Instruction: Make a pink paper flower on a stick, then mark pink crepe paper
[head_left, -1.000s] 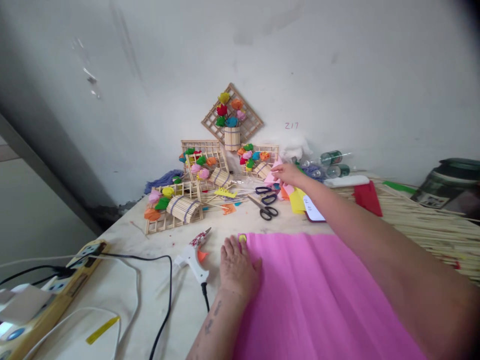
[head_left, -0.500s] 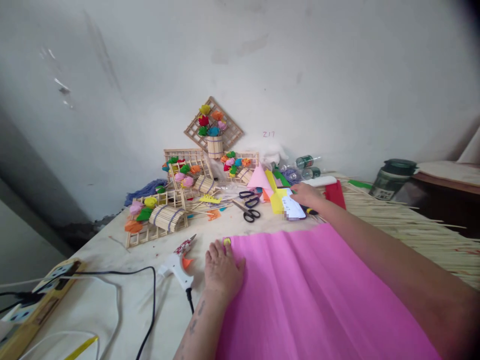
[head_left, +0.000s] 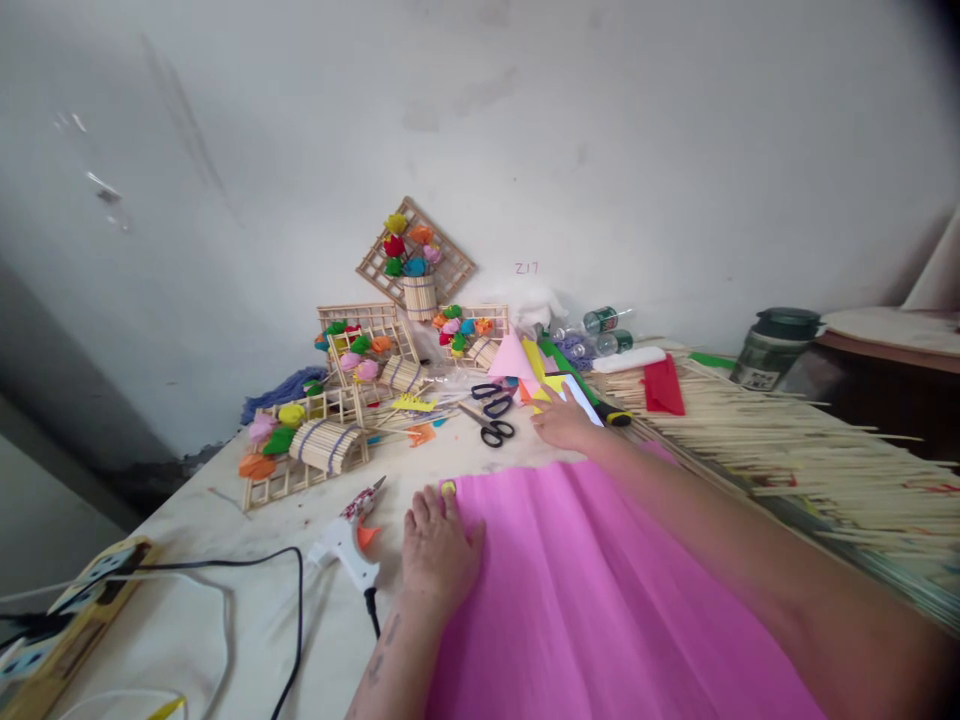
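Note:
A large pink paper sheet [head_left: 570,570] covers the near middle of the table. My left hand [head_left: 441,545] lies flat with fingers spread on its left edge, beside a small yellow round item [head_left: 448,489] at the corner. Beyond the sheet's far edge, my right hand [head_left: 562,418] reaches over a phone with a lit screen [head_left: 581,396], its fingers apart and touching or just above the phone and yellow paper. Black-handled scissors [head_left: 493,428] lie left of my right hand, a second pair [head_left: 491,398] behind them. The white glue gun [head_left: 346,550] rests left of my left hand.
Stick lattices with paper flowers [head_left: 319,445] stand at the back left, one [head_left: 417,255] against the wall. Thin sticks [head_left: 750,430] cover the right side, near a dark-lidded jar [head_left: 776,350]. A power strip [head_left: 82,610] and cables lie at the left.
My right hand has moved left and nearer, uncovering a yellow-and-black tool handle. The phone's screen looks different. The view has shifted slightly; my left hand stays on the sheet.

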